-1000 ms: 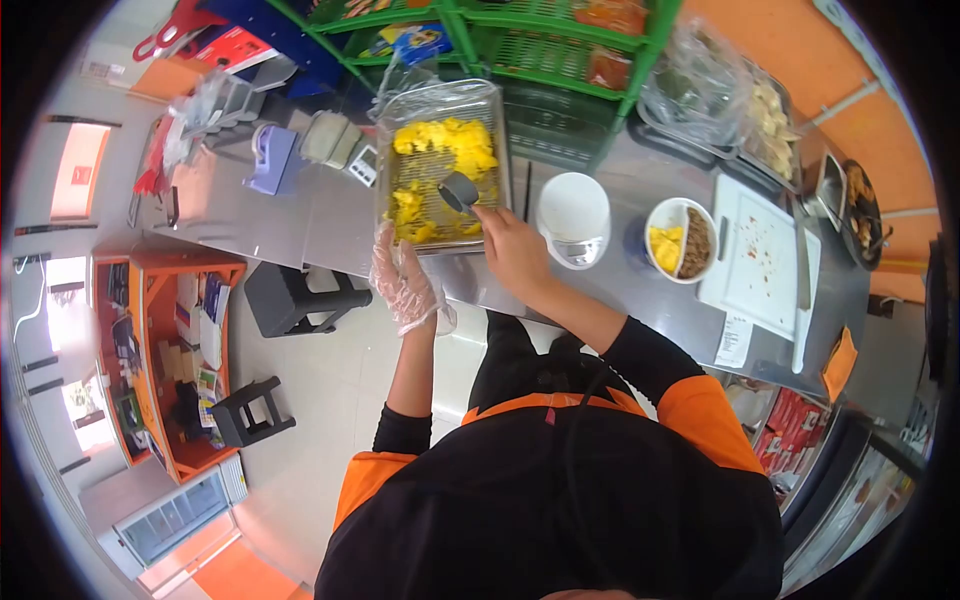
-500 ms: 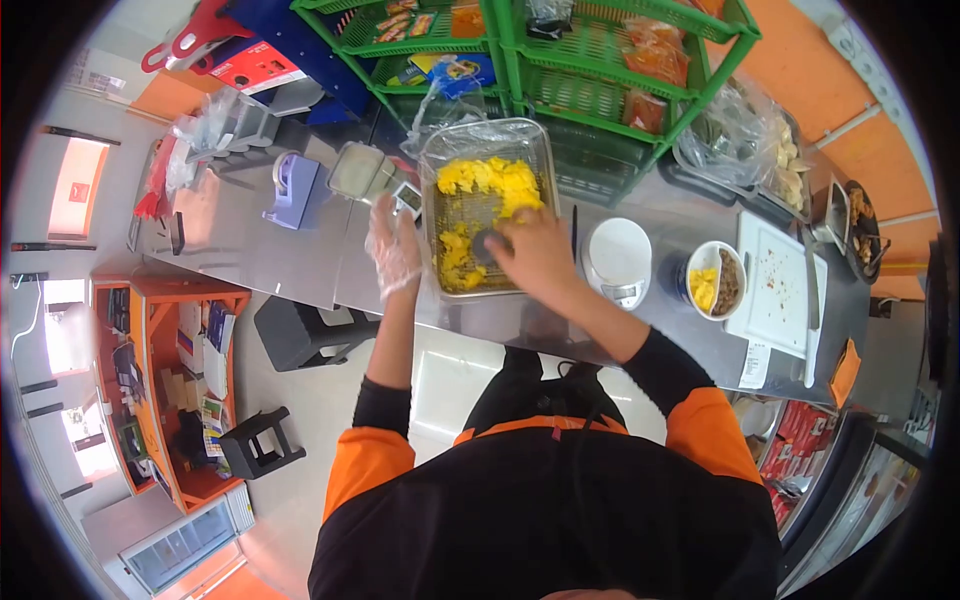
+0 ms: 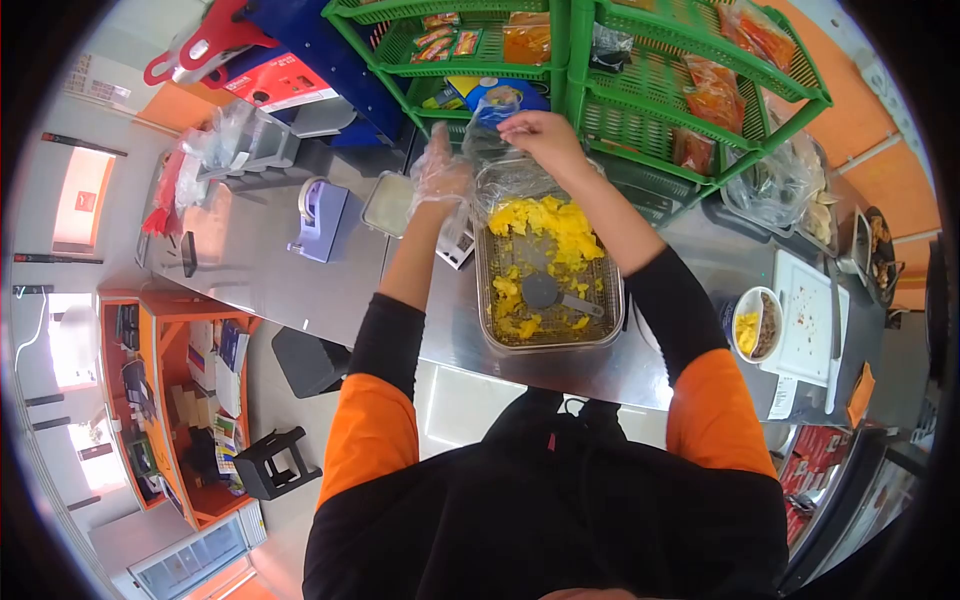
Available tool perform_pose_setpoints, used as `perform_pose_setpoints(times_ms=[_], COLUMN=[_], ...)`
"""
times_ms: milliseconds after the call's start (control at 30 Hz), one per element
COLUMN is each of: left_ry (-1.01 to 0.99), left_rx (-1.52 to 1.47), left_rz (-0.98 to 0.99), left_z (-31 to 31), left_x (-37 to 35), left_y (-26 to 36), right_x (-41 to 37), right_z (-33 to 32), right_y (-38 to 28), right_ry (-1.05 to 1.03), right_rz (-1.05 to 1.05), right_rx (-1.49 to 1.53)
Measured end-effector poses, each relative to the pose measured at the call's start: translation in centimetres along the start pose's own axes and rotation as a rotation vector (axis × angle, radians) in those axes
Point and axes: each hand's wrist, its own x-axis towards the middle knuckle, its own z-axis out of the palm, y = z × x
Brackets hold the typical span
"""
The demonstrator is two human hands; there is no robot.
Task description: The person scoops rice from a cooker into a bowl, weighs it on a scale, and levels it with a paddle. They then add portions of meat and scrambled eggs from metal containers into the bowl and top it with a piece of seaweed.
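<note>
A metal tray [image 3: 552, 345] holds crumbled scrambled egg [image 3: 545, 228], with a dark round scoop [image 3: 541, 291] lying among the pieces, its handle toward the right. Clear plastic film [image 3: 520, 180] is bunched over the tray's far end. My bare right hand [image 3: 545, 145] is above that end, fingertips pinched at the film's edge. To the left, my left hand [image 3: 441, 178] wears a clear loose glove; its fingers point forward, stretched out beside the film. Under the left wrist a small scale [image 3: 457, 246] is partly hidden.
Green racks [image 3: 640, 110] with bagged food stand behind the tray. A bowl [image 3: 755, 325] of egg and brown meat is at right, by a white cutting board [image 3: 808, 318] with a knife [image 3: 833, 310]. A tape dispenser [image 3: 322, 222] and a shallow container [image 3: 388, 204] are at left.
My right hand has let go of the scoop, leaving it in the tray, and moved forward to the film. My left hand has also moved forward to the film. The view has shifted.
</note>
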Motion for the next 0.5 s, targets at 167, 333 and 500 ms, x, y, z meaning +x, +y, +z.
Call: perform_pose_setpoints(times_ms=[167,333,500], left_ry=[-0.169,-0.410,-0.237], left_rx=[0.201,-0.256,-0.474], left_rz=[0.415,0.439,0.374], left_z=[0.6,-2.2,-5.6], left_x=[0.7,-2.9,-8.8], left_y=[-1.8,1.7,3.1], right_x=[-7.8,-11.7,-14.1], right_z=[-3.0,-4.5,-7.0], right_y=[-5.2,-8.5,-10.6], right_ry=[-0.047,0.102,-0.054], right_rz=[-0.004,0.154,-0.041], right_rx=[0.333,0.323,0.005])
